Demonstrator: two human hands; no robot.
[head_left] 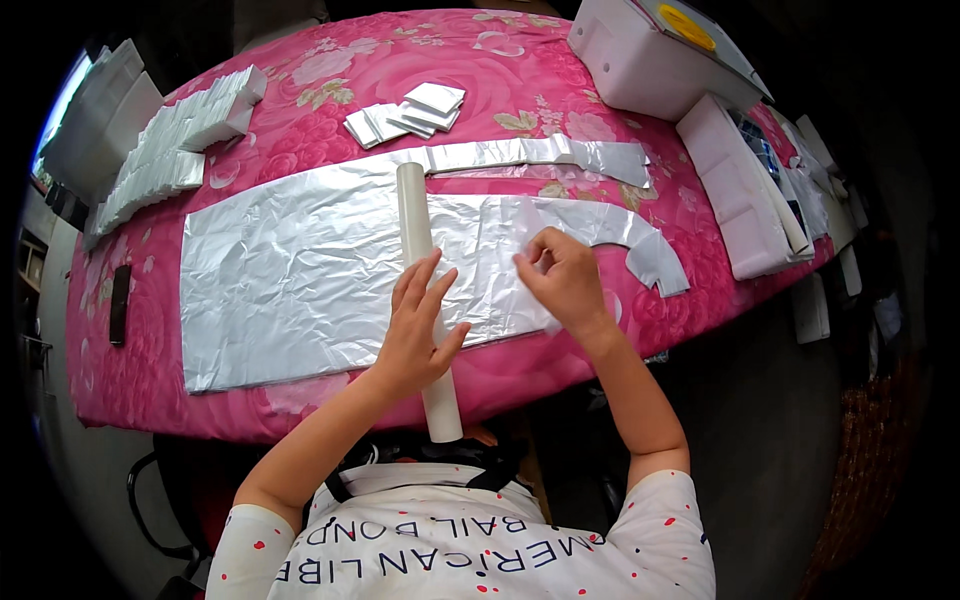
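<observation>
A pale, long roll [413,215] lies across a silvery sheet [290,270] spread on the table, its near end jutting past the table's edge. My left hand [412,325] is over the roll with its fingers spread, gripping nothing; whether it presses on the roll I cannot tell. To the right, my right hand [565,280] is closed in a pinch at the edge of a thin clear film [528,220], which lies over the silvery sheet and is hard to make out. A curved silvery strip [655,262] extends from the sheet's right end.
Flat silvery squares [432,100] lie on the pink flowered tablecloth [340,60], behind a long silvery strip [500,153]. Stacked silvery packets [165,145] stand at the left, above a dark phone-like object [120,305]. White foam boxes [640,60] and a foam tray [735,195] occupy the right.
</observation>
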